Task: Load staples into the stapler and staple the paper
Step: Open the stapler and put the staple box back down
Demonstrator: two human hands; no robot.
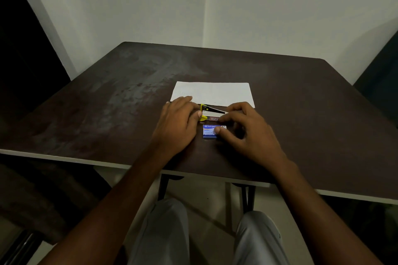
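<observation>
Head view, stapler: my left hand [178, 122] lay over the yellow end of the stapler [212, 112], thumb against its side and fingers draped past it, steadying more than clamping. Its top looked raised off the metal channel, so I judged it opened for loading; whether any staples sat in the channel I could not tell.

Head view, staple box: the blue staple box [210, 131] lay just nearer me than the stapler, between my two hands. My right hand [247, 133] was curled, thumb tip resting on the box's right end and forefinger reaching to the stapler's front. Those fingers were loosely bent and a little apart; I could not tell whether they pinched a strip.

Head view, paper: the white paper [213, 92] lay flat just beyond my fingertips, its near edge touching or slipping under the stapler. I saw no staple in it.

Progress: by my reckoning I was at the loading step. Left to do: seat the staples, shut the top, slide the paper in, press.

Surroundings: the dark table [107, 103] was bare apart from these things, with a pale wall [150, 6] behind it.

In the way: nothing blocked my fingers. The dim light and my own knuckles hid the channel, and the box sat close enough to be knocked.
</observation>
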